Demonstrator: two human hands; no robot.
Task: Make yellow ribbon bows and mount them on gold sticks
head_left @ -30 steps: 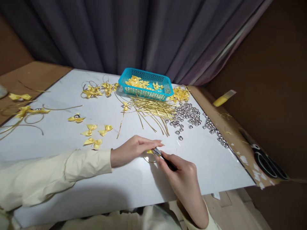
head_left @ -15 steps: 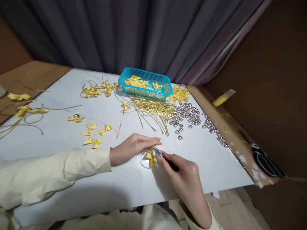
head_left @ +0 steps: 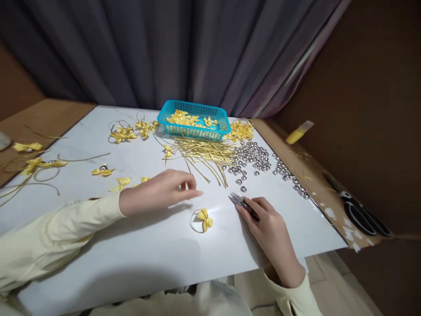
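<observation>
My right hand (head_left: 268, 224) grips a pair of small thread snips (head_left: 248, 208), whose pointed blades lean to the upper left, just above the white board. My left hand (head_left: 167, 188) hovers to the left with fingers curled and thumb apart from them, and nothing shows in it. Below and between the hands lies a yellow ribbon bow (head_left: 204, 220) with a loop of gold cord (head_left: 194, 224) at its left side. Behind my left hand, loose yellow bows (head_left: 122, 183) are partly covered by the wrist.
Farther back stands a blue basket (head_left: 194, 131) of yellow bows, with a bundle of gold cords (head_left: 207, 151) before it. Silver beads (head_left: 253, 154) spread to its right. Black-handled scissors (head_left: 360, 219) and a yellow-filled tube (head_left: 299, 132) lie at the right edge.
My right hand has drawn the snips away to the right from the bow. My left hand has moved left and lifted, its fingers now curled. The looped bow stays on the board.
</observation>
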